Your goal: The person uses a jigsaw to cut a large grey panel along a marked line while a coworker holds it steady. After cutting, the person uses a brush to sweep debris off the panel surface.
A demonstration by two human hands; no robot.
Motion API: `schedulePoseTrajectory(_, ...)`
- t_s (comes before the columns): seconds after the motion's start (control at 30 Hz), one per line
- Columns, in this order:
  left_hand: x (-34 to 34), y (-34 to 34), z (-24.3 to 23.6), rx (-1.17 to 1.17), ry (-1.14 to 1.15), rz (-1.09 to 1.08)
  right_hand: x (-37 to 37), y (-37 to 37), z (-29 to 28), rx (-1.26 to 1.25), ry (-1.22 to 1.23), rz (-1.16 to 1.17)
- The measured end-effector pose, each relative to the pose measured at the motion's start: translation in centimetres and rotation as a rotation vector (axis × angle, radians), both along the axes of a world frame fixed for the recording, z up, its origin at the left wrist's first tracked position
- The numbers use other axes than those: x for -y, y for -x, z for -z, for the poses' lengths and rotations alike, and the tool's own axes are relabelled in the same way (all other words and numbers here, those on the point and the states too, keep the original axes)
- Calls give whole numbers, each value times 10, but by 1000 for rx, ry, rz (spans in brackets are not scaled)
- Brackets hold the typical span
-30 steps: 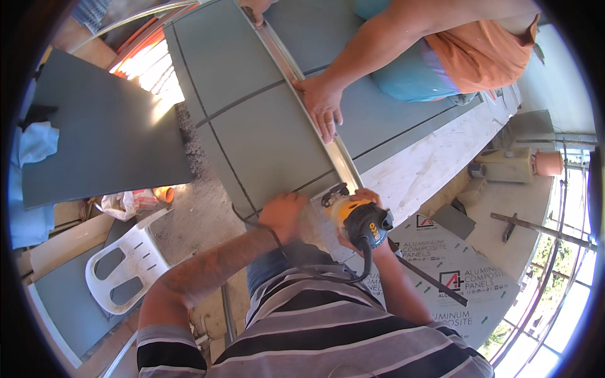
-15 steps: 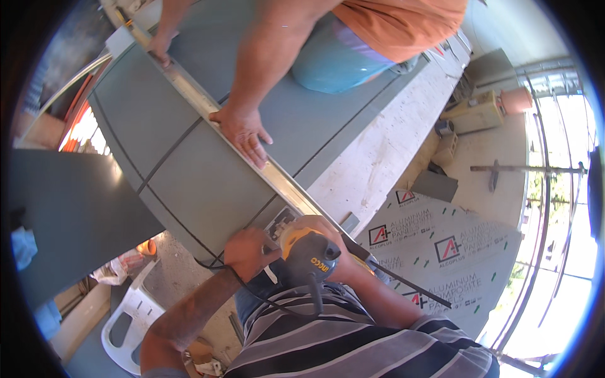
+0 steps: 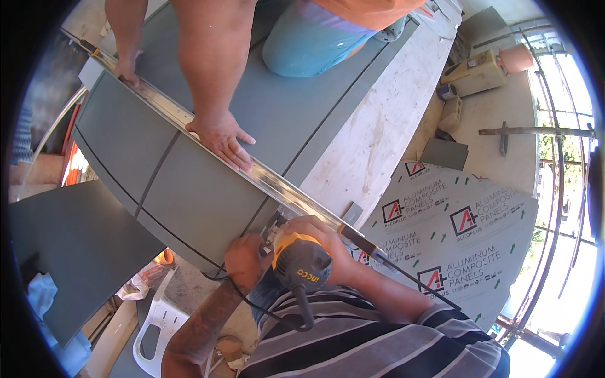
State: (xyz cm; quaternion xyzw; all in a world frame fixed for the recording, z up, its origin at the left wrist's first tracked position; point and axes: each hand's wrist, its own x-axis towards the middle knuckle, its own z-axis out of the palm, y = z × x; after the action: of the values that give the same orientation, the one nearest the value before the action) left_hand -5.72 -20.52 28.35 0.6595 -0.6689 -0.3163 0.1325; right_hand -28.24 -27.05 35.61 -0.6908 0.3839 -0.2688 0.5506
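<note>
A corded yellow-and-black trim router (image 3: 302, 257) stands on the near edge of a grey panel (image 3: 189, 183), beside a metal straightedge bar (image 3: 287, 189). My right hand (image 3: 318, 236) wraps round its body from the right. On the other side, my left hand (image 3: 246, 259) is closed at the metal base, its fingertips partly hidden. The router's bit cannot be seen. Dark straight grooves (image 3: 157, 165) run across the panel. A co-worker's hand (image 3: 224, 142) presses flat on the bar, and the other hand (image 3: 128, 70) holds it farther up.
The co-worker kneels on the panel, a knee (image 3: 302, 47) close to the bar. A clamp handle (image 3: 360, 240) sits at the bar's near end. Printed panels (image 3: 466, 252) lie at right. A white plastic chair (image 3: 157, 324) and a dark sheet (image 3: 82, 246) are at left. The power cord (image 3: 261, 309) loops before me.
The whole view has shifted a little. Both my hands stay on the router, which sits slightly nearer to me along the groove. The co-worker's hands remain on the bar.
</note>
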Motion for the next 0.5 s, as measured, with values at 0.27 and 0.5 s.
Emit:
schedulePoseTrajectory(0.27,1,0,-4,-29,-30,-9,0,-3,3,-7,9,15)
schedulePoseTrajectory(0.5,3,1,-7,-9,-87,-50,5,-10,-3,-55,91,0)
